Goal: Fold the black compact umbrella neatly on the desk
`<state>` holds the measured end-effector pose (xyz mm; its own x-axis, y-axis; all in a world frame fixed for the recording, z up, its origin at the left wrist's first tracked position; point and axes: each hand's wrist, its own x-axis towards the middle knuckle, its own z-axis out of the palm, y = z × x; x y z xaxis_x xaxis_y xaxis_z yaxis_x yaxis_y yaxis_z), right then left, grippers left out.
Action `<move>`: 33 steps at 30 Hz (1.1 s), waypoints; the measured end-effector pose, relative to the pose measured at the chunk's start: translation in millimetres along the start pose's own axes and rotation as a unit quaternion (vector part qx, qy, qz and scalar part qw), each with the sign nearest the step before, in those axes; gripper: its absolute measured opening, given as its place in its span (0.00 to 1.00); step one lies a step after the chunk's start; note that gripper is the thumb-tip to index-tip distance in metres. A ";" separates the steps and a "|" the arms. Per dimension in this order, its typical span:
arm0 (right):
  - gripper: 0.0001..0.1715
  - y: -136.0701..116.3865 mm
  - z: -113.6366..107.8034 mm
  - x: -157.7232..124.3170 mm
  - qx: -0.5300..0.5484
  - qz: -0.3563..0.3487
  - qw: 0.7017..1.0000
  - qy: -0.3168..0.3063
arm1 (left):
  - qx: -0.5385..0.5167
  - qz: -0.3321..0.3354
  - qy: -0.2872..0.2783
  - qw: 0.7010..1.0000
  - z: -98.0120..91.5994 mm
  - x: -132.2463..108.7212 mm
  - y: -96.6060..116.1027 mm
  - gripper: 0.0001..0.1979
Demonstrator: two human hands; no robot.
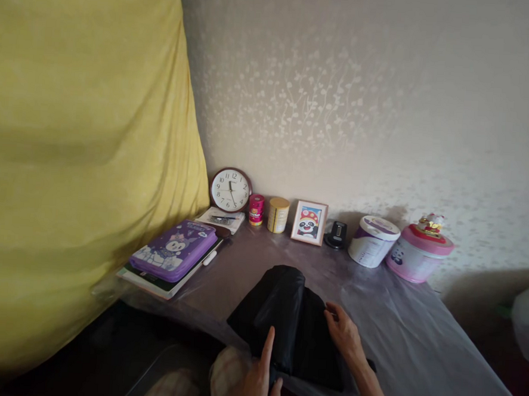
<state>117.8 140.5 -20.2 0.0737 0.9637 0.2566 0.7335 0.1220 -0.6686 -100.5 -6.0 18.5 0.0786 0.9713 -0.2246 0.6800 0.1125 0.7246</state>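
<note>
A loosely gathered black umbrella of thin, slightly glossy cloth lies at the table's near edge, its panels spread in folds. My left hand is at its near end, index finger stretched along the cloth and thumb apart. Something dark, seemingly the handle end, shows between that thumb and finger; the other fingers are hidden. On the right side, my right hand touches the outer edge of the cloth with its fingertips, fingers loosely bent and a little apart. A small black end pokes out beyond my right wrist.
A purple case lies on books at left, beside a yellow curtain. Along the wall stand a clock, a pink can, a yellow-lidded tub, a picture frame, a black device and two larger tubs.
</note>
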 end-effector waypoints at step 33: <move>0.17 -7.6 1.3 10.6 0.044 0.029 0.998 -0.042 | -0.011 0.002 -0.005 1.000 2.0 1.2 -3.3 0.38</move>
<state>112.2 150.1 -13.4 0.0546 0.9860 0.1575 0.6679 0.0812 -0.7398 -101.2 -5.7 14.5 0.0887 0.9693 -0.2292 0.6640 0.1140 0.7390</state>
